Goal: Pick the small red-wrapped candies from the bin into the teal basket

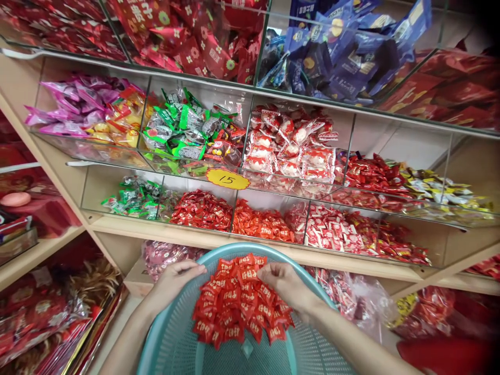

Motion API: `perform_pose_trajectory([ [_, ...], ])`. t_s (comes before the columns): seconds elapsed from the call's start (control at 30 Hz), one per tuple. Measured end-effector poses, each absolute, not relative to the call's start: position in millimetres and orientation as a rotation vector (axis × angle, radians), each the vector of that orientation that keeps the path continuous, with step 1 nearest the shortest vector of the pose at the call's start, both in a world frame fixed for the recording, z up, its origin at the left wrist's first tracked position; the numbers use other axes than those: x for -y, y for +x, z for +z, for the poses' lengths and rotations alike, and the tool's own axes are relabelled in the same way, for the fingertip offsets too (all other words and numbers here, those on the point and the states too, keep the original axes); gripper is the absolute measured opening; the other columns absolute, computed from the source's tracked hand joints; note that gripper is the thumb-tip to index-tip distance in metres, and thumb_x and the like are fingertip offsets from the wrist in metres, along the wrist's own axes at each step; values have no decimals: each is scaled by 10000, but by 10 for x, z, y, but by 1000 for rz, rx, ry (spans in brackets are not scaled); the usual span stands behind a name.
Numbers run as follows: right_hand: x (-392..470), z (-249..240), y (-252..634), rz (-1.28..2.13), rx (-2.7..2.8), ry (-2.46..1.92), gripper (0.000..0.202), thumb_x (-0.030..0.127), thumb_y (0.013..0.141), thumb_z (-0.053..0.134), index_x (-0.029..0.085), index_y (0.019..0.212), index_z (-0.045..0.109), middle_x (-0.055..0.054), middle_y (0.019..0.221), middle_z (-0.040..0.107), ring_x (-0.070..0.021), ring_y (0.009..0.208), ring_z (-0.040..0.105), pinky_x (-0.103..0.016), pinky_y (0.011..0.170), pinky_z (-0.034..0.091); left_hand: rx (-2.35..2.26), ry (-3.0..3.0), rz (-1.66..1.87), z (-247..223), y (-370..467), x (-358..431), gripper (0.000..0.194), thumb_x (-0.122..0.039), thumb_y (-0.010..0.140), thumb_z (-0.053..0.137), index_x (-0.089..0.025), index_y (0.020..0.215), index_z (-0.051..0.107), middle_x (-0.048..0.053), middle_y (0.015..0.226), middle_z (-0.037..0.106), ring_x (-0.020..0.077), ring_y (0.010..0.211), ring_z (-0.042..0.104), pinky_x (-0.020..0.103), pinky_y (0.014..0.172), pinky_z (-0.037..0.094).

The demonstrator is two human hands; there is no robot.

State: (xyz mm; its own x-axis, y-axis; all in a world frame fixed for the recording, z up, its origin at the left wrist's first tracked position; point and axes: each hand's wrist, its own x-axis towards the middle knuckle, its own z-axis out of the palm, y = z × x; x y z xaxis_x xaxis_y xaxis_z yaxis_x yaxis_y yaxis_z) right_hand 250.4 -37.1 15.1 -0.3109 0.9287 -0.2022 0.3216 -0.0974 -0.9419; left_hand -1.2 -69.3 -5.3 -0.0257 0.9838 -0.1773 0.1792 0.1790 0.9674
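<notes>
A teal plastic basket [160, 333] stands in front of me, below the shelves. Inside it is a heap of small red wrapped candies [238, 302] with pale lettering. My left hand [177, 278] is at the basket's left rim, fingers and thumb pressed together just left of the candies. At the heap's upper right, my right hand [283, 284] is bent over the basket with its fingertips pinched against the candies. What either hand grips, if anything, is too small or too hidden to name.
Clear-fronted shelf bins hold wrapped sweets: green packets [191, 125], red-and-white packets [297, 140] and matching red candies [260, 221]. A yellow price tag [227, 178] hangs on the middle shelf. Bagged sweets [167, 258] lie under the wooden ledge [156, 232] behind the basket.
</notes>
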Motion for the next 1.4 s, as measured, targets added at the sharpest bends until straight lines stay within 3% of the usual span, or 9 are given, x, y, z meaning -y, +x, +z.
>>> perform_pose_trajectory([
  [0.2,484,-92,2279,1542,1410,-1482,300,355,652,520,179,484,346,84,402,278,-43,385,201,-194,397,175,-1472,1277,993,-42,-28,702,331,-461,636,560,-166,732,675,14,761,671,193,752,575,241,665,417],
  [0.4,549,-194,2120,1522,1268,-1551,241,298,658,497,195,503,344,78,399,278,-51,359,221,-201,370,162,-1469,1308,983,-35,-36,702,345,-475,652,543,-167,739,673,9,759,669,182,748,573,224,655,415],
  [0.6,594,-291,2074,1545,1203,-1506,357,276,675,475,200,435,223,89,361,169,-35,330,104,-213,353,69,-1478,1352,993,-28,-44,700,316,-456,656,547,-175,724,676,9,757,657,191,782,561,235,705,403],
  [1.03,616,-401,1939,1488,1184,-1489,338,301,635,488,198,416,253,86,355,194,-31,333,136,-197,339,93,-1464,1340,987,-74,-62,676,307,-449,657,556,-179,738,679,7,768,653,195,791,559,248,710,407],
  [1.2,643,-424,1944,1392,1179,-1456,279,324,596,540,183,464,339,80,405,259,-39,382,197,-188,362,171,-1466,1343,975,-41,-56,667,309,-452,662,556,-179,744,676,17,801,662,204,821,565,259,741,413],
  [1.4,652,-544,1909,1350,1240,-1449,296,332,616,540,181,478,326,72,435,278,-44,418,220,-185,386,199,-1453,1364,953,-55,-71,660,280,-438,682,548,-189,725,670,6,839,660,193,848,565,231,761,413],
])
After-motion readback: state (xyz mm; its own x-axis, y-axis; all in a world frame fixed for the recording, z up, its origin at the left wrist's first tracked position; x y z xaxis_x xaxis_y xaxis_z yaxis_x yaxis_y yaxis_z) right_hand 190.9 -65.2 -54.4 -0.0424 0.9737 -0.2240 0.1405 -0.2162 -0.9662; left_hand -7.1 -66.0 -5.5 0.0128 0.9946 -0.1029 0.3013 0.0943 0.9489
